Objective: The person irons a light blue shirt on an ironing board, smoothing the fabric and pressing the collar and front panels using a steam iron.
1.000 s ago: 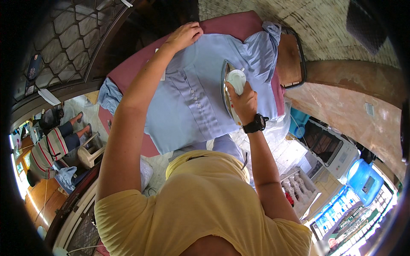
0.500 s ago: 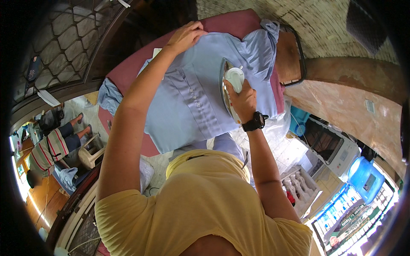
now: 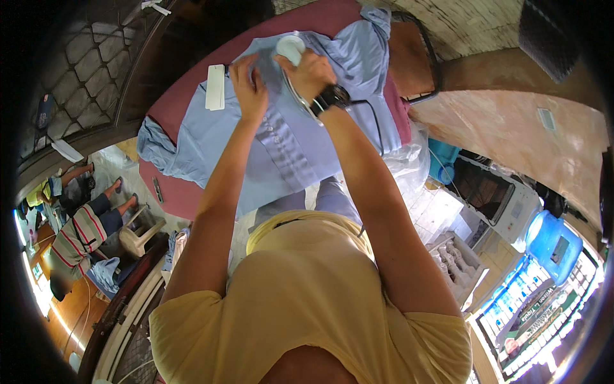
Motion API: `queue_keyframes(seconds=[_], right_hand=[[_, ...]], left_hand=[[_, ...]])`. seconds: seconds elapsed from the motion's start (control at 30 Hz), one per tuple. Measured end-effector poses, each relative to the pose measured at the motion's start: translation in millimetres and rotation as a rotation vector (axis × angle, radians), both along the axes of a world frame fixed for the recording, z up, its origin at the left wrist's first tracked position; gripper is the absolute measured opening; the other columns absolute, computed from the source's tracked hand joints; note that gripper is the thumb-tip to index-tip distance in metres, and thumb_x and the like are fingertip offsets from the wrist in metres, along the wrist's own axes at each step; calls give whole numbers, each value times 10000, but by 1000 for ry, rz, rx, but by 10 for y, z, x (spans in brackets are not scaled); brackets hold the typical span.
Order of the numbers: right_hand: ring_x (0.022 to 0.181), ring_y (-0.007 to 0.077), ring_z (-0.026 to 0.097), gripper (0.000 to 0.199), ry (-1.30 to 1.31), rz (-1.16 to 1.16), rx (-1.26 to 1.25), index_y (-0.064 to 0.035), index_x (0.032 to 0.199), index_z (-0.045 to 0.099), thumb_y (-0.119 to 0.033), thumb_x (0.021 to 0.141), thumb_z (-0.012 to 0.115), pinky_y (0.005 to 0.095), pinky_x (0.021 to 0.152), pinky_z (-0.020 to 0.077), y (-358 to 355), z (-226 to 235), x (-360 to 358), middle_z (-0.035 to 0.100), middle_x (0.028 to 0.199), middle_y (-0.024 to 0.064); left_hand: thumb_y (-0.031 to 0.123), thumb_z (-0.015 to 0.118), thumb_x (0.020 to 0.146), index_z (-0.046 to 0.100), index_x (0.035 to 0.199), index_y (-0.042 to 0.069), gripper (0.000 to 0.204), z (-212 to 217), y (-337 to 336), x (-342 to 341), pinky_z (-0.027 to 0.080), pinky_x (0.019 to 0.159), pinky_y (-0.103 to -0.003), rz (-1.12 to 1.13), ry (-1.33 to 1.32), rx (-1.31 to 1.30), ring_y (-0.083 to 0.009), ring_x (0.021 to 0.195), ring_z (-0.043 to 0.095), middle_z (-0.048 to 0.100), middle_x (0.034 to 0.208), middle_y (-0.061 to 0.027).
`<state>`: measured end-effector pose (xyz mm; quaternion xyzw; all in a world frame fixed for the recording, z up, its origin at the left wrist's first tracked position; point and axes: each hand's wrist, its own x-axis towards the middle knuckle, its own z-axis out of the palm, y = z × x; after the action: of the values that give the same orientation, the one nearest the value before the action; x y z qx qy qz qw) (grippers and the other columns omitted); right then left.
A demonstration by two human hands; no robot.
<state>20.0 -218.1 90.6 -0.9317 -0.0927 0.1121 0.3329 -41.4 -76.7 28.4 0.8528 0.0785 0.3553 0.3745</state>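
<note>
A light blue button-up shirt (image 3: 220, 144) lies spread over a maroon-covered ironing surface (image 3: 184, 80), its button strip running down the middle. My right hand (image 3: 311, 75) is wrapped round the handle of a clothes iron (image 3: 291, 48), which rests on the upper part of the shirt. The iron's soleplate is partly hidden under my hand and wrist, and a dark cord trails beside it. Just left of the iron, my left hand (image 3: 249, 89) lies on the cloth with its fingers apart, holding nothing. A white rectangular object (image 3: 215, 88) sits by that hand.
A small dark object (image 3: 158, 189) lies on the maroon cover at left. Beyond, a person in a striped top (image 3: 77, 237) is near a beige plastic stool (image 3: 137, 237). To the right stand a brown metal-framed chair (image 3: 409, 57), a white appliance (image 3: 505, 198) and a blue water jug (image 3: 553, 246).
My right hand has slid the iron up and left across the shirt. My left hand has come down from the shirt's far edge onto the cloth, uncovering the white object.
</note>
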Motion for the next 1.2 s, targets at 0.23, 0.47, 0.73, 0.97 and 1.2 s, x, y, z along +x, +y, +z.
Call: queue_keyframes(seconds=[0.23, 0.47, 0.73, 0.97, 1.2], right_hand=[[902, 392, 686, 624, -33, 417, 109, -113, 1123, 690, -659, 831, 617, 469, 791, 546, -912, 4, -275, 705, 961, 225], [857, 349, 699, 618, -76, 477, -315, -125, 1015, 745, -669, 903, 475, 454, 763, 540, -2363, 193, -75, 722, 891, 159], [817, 401, 677, 585, -18, 638, -426, -103, 937, 742, -489, 1010, 310, 511, 758, 525, -2209, -51, -273, 693, 819, 212], [901, 381, 681, 611, -18, 799, -155, -133, 1077, 722, -678, 871, 539, 446, 847, 520, -1789, 220, -669, 726, 935, 152], [861, 402, 681, 717, -146, 986, -264, -75, 975, 730, -749, 796, 566, 485, 749, 540, -511, 178, -1572, 702, 852, 234]], left_hand=[[-38, 573, 885, 570, 1163, 5, 281, -65, -218, -1811, 427, 939, -427, 28, 256, 118, -358, 1070, 523, 563, 1131, -174], [217, 723, 892, 558, 1162, -31, 403, -675, 7, -3561, 441, 895, -404, 770, 376, -144, -299, 1031, 520, 546, 1086, -176], [209, 786, 822, 564, 1036, -20, 384, -922, 286, -3767, 458, 698, -415, 673, 632, -138, -262, 792, 574, 588, 815, -96], [-25, 653, 847, 603, 1119, 41, 284, -289, 208, -3332, 420, 798, -273, 423, 148, -787, -116, 874, 497, 583, 955, -28], [-126, 592, 767, 670, 1244, 87, 528, -504, 889, -3274, 420, 906, -244, 229, 214, -834, -118, 994, 522, 608, 1192, -29]])
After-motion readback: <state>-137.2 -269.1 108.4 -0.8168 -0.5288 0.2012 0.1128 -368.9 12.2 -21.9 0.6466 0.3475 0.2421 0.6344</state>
